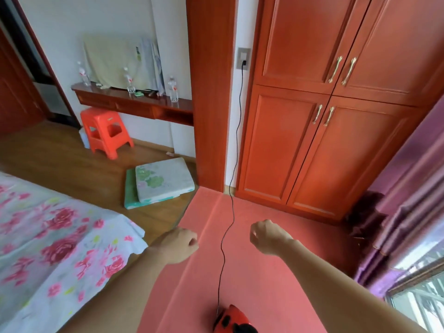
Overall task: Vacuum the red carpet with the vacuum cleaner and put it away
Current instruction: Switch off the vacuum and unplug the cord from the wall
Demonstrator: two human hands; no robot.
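Observation:
The red carpet (264, 265) runs from the bottom of the view to the wardrobe. A red and black vacuum cleaner (231, 320) sits on it at the bottom edge, partly cut off. Its black cord (231, 207) leads up across the carpet to a plug in the wall socket (243, 59). My left hand (182, 241) and my right hand (266, 234) hover above the carpet on either side of the cord, both with fingers curled and holding nothing. Neither touches the cord or the vacuum.
A bed with a floral sheet (48, 248) fills the left. Two foam boards (161, 181) lie on the wooden floor by the carpet edge, an orange stool (105, 131) behind them. A wooden wardrobe (324, 116) stands ahead, purple curtains (403, 212) and a window on the right.

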